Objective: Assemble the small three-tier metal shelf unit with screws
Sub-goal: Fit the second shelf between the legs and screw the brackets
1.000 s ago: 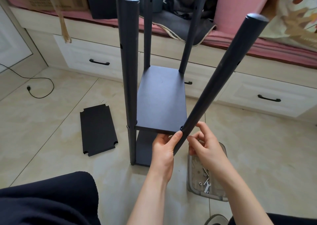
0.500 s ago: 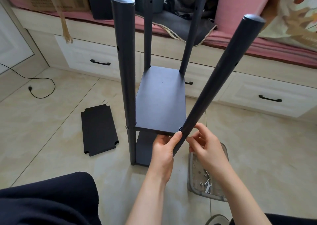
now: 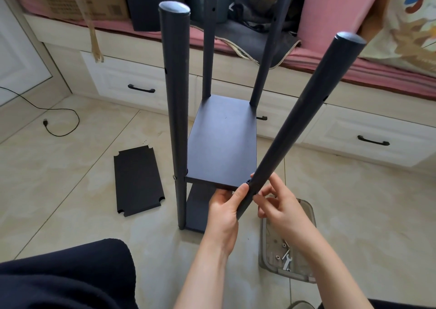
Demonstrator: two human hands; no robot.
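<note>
- A half-built dark metal shelf unit [image 3: 221, 141] is standing on the tiled floor [image 3: 354, 202], with a person sitting in front of it and working at its near right corner.
- The left hand [image 3: 224, 208] is gripping the near right pole [image 3: 299, 124] from the left, thumb pressing against the tube just below the middle shelf [image 3: 223, 143].
- The right hand [image 3: 279, 208] is reaching in from the pole's other side, fingers curled toward the tube at the shelf corner; whether they are pinching a screw cannot be told.
- That pole is leaning outward to the right of the shelf unit, while the other three are standing nearly upright.
- A loose shelf panel [image 3: 138, 181] is lying flat on the floor to the left of the shelf unit.
- A clear plastic tray [image 3: 309, 216] holding a small wrench [image 3: 286, 261] and nuts is sitting just right of the shelf unit, partly under the right forearm.
- White drawers [image 3: 368, 136] are running along behind the shelf unit.
</note>
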